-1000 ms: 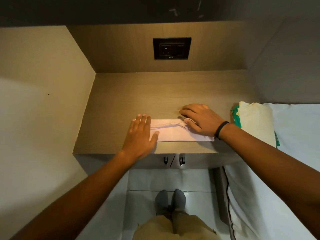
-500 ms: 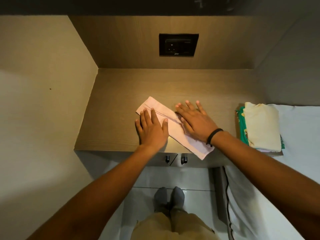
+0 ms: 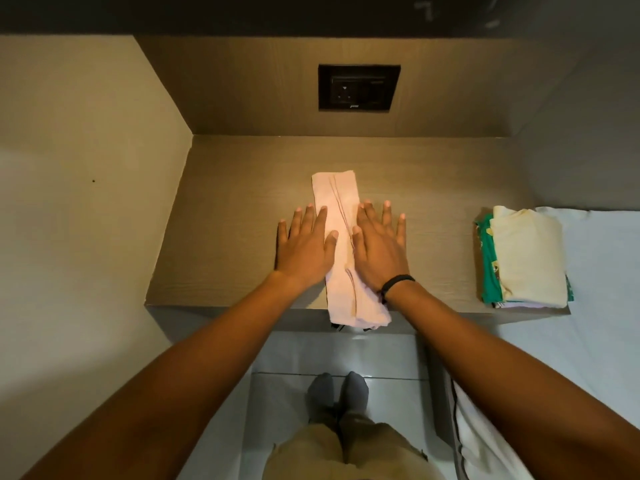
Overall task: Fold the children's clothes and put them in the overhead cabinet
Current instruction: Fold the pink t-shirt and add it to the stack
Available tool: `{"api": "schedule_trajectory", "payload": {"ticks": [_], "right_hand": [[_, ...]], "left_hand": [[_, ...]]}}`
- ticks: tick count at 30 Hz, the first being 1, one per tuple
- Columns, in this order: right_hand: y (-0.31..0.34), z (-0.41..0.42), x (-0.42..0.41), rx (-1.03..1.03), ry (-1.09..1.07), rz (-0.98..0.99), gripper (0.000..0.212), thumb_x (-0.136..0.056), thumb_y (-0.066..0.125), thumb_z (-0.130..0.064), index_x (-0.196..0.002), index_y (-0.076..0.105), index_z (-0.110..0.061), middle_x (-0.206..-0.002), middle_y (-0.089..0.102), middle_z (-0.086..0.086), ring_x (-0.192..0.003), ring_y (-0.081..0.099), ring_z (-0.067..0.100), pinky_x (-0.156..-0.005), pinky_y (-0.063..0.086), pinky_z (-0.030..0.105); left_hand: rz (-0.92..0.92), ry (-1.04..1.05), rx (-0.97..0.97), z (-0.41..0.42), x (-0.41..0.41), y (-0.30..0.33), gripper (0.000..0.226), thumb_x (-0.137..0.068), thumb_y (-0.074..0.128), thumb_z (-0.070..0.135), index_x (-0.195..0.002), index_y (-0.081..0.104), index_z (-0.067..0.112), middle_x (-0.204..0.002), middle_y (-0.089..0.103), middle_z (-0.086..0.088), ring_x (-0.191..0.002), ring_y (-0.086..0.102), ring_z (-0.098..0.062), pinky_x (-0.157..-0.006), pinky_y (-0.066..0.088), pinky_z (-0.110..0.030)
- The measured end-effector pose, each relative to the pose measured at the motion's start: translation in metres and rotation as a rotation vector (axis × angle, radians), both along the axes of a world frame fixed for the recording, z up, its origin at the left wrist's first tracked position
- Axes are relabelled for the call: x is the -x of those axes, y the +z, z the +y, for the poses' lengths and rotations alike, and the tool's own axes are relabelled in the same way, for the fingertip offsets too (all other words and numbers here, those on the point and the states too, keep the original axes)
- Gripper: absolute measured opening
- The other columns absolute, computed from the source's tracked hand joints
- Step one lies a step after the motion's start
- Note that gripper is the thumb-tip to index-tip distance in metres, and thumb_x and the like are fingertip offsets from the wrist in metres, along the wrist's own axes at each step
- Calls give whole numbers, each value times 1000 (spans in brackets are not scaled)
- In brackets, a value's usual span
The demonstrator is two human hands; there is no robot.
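Both hands, left hand (image 3: 304,249) and right hand (image 3: 379,249), are pressing flat and holding nothing on the long pink folded cotton garment (image 3: 337,216), lying mid-counter on the brown wooden counter (image 3: 235,216), overhanging its front edge. Step: flattening; next, folding it lengthwise.

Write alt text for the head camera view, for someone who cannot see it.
A person's left hand and right hand press flat on a long, narrow folded pale pink garment lying on a brown wooden counter, its near end hanging over the front edge. A stack of folded cream and green clothes sits to the right.
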State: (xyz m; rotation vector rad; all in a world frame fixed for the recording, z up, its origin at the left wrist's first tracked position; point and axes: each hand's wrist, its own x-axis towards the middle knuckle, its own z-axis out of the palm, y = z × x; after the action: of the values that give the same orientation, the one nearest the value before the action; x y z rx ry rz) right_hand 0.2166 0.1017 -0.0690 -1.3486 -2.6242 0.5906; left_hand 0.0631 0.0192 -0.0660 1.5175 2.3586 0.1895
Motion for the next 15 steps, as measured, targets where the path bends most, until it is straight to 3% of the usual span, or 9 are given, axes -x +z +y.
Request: {"api": "schedule_trajectory", "payload": {"ticks": [4,9,12,15], "right_hand": [[-10,39,-2,-81,229,-178,59,-110,17,-45,-165,12,-26,-173,10,-2,-159,-2,28,-125,-8,54],[-13,47,3,-84,214,-187,61,-108,14,-51,-165,10,-29,-173,7,-4,-159,-2,26,-127,-2,53],[-4,36,-21,-31,259,-20,59,-109,24,-51,-162,25,-25,-170,24,1,-159,7,26,-128,5,51],[3,8,-75,-53,502,73,63,-104,33,-59,-156,39,-23,-161,41,5,-154,25,26,-125,20,51]], "left_hand": [[124,-26,-6,-4,4,-12,65,-110,14,53,-169,-2,30,-178,2,-2,-164,-3,-25,-129,-3,-60],[141,-90,-9,6,18,-15,67,-110,15,55,-169,1,28,-178,5,-4,-164,-1,-27,-130,-1,-61],[46,-112,-94,-19,12,-11,67,-111,20,56,-169,11,25,-177,12,-6,-164,5,-27,-132,4,-55],[1,-356,-282,-75,3,-6,59,-111,36,48,-164,35,22,-171,34,-6,-160,24,-28,-130,18,-53]]}}
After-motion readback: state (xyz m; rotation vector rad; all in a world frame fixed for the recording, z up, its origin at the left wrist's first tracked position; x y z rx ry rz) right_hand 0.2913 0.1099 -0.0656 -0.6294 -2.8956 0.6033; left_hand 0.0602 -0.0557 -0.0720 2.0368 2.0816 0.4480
